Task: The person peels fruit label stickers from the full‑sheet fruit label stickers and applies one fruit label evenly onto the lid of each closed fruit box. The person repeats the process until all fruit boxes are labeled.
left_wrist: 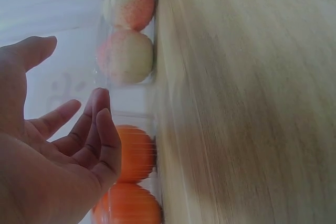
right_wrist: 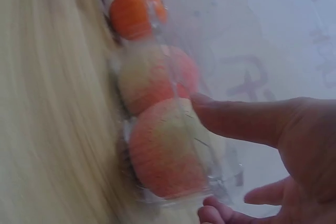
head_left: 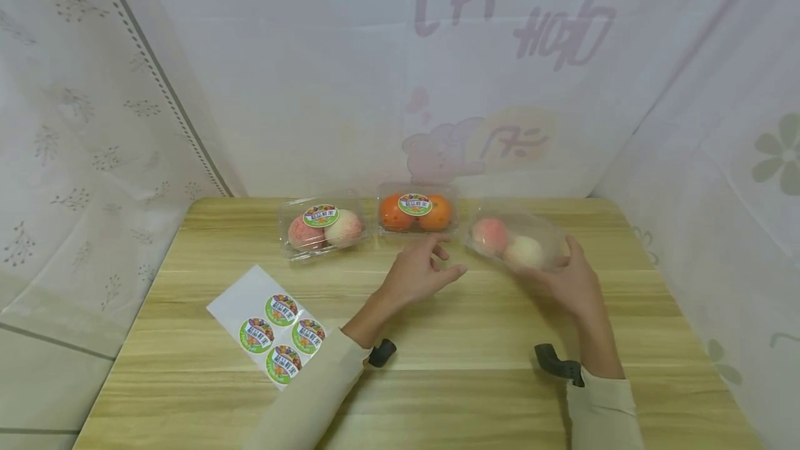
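Left forearm (head_left: 319, 387) slanted inward, left hand (head_left: 415, 271) relaxed, fingers loosely bent, thumb apart. Right forearm (head_left: 603, 408) pointed forward, right hand (head_left: 570, 282) gripped between thumb and fingers.

Pale printed fabric walls (head_left: 300, 89) enclose a light wood-grain table (head_left: 462, 394) on three sides

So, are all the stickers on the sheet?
No, in the head view one sticker sits on the box of oranges.
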A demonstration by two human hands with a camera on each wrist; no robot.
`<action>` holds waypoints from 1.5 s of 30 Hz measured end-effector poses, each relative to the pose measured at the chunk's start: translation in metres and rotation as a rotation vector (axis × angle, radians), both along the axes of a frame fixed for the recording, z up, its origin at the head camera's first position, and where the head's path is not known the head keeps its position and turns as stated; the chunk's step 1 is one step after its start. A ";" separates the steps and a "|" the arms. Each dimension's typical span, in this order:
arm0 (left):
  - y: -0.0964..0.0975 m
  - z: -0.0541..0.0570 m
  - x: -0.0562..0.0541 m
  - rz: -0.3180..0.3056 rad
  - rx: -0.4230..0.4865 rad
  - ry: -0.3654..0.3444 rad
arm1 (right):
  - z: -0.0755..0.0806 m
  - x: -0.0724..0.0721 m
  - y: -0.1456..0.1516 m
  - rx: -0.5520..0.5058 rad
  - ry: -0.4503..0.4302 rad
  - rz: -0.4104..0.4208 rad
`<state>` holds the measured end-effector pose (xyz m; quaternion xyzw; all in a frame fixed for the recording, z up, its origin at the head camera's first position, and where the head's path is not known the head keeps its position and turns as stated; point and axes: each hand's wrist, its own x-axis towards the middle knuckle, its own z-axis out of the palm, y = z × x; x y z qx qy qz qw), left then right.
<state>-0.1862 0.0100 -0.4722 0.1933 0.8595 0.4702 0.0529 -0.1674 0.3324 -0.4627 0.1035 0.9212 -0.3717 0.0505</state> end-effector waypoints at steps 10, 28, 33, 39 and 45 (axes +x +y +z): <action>0.006 -0.004 -0.002 -0.022 -0.007 -0.019 | 0.011 0.008 0.018 0.044 -0.071 0.151; 0.011 -0.007 -0.001 -0.078 -0.040 -0.028 | 0.027 0.022 0.022 0.000 -0.146 0.278; 0.013 -0.010 -0.001 -0.106 -0.056 -0.059 | 0.030 0.024 0.020 0.015 -0.166 0.301; 0.013 -0.008 0.002 -0.133 -0.052 -0.096 | 0.032 0.026 0.020 0.011 -0.190 0.334; 0.010 -0.007 0.004 -0.151 -0.065 -0.099 | 0.034 0.026 0.018 -0.002 -0.195 0.364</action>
